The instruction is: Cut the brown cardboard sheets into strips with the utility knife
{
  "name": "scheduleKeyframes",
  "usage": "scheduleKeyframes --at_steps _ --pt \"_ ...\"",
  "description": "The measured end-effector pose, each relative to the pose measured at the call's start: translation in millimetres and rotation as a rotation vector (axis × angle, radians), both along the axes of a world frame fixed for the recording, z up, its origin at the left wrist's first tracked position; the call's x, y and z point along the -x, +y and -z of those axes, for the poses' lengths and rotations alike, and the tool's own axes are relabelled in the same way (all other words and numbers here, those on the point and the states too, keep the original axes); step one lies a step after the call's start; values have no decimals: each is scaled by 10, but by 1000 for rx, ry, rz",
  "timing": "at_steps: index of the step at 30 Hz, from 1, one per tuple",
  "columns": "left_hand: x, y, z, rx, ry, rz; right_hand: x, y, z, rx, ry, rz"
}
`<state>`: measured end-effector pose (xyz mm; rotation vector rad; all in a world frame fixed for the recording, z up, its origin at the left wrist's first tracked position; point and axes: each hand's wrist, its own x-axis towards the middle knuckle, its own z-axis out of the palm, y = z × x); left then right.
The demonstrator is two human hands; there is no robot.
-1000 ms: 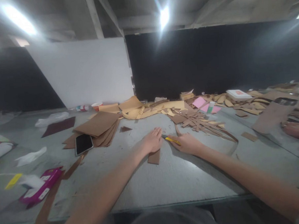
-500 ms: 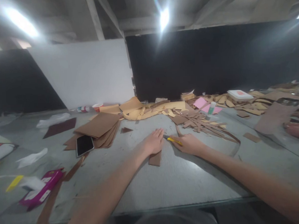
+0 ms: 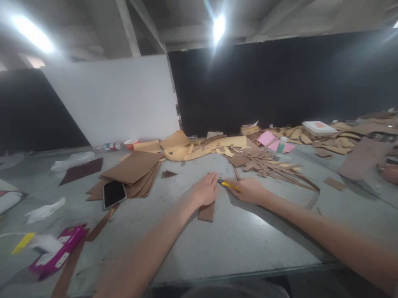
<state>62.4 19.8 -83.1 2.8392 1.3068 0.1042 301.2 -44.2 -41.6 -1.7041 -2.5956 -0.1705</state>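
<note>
My left hand (image 3: 206, 189) lies flat on a small brown sheet piece (image 3: 206, 213), its fingers stretched forward and close together. The near end of that piece sticks out below the palm; the rest is hidden. In my right hand (image 3: 252, 189) is a yellow utility knife (image 3: 229, 185), its dark front end pointing left. That end reaches the fingertips of my left hand; whether it touches the brown piece cannot be made out. A narrow brown strip (image 3: 236, 173) stands out just beyond my right fingers.
A phone (image 3: 114, 194) rests against stacked brown sheets (image 3: 134, 167) on the left, with a magenta power strip (image 3: 60, 251) nearer. Brown offcuts (image 3: 265, 161) and a small green-and-white bottle (image 3: 281, 145) lie right of centre. Another person's hand (image 3: 396, 174) shows at far right.
The camera view has shifted very slightly. Both hands and the utility knife stay in almost the same place, and the brown piece has not visibly moved.
</note>
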Motion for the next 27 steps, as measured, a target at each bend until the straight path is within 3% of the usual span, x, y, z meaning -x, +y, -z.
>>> scheduleKeyframes --at_steps 18,27 --pt "-2 -27 -30 23 -8 -11 -42 -20 25 -33 29 -21" --pt "-9 5 28 6 -21 -5 1 47 27 -33 12 5"
